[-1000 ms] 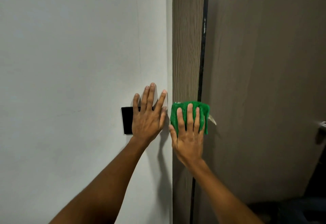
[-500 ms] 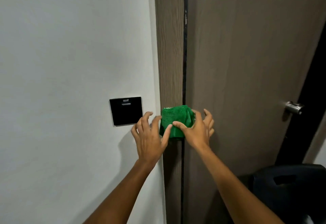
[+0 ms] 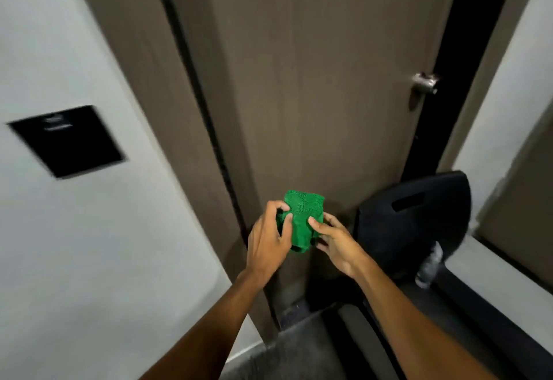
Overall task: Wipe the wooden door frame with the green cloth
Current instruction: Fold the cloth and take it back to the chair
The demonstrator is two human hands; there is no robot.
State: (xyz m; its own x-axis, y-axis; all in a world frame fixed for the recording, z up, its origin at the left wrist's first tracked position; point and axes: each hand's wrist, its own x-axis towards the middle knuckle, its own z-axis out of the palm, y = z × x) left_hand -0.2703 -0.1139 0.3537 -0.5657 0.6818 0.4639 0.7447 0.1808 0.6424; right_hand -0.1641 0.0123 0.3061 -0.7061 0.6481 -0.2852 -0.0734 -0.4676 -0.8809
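The green cloth (image 3: pixel 302 218), bunched up, is held between both hands in front of the lower part of the door, away from any surface. My left hand (image 3: pixel 267 245) grips its left side, fingers curled into the fabric. My right hand (image 3: pixel 335 242) pinches its right side with thumb and fingers. The wooden door frame (image 3: pixel 155 86) runs as a brown strip from top left down to the floor, left of the cloth. Neither hand touches it.
A brown door (image 3: pixel 314 80) with a metal handle (image 3: pixel 425 81) fills the middle. A black wall panel (image 3: pixel 68 140) sits on the white wall (image 3: pixel 74 245) at left. A black chair (image 3: pixel 416 215) stands low at right, beside a dark gap (image 3: pixel 449 80).
The view has tilted down and right. The cloth has come off the door frame and lowered; my left hand left the wall and now grips the cloth together with my right hand.
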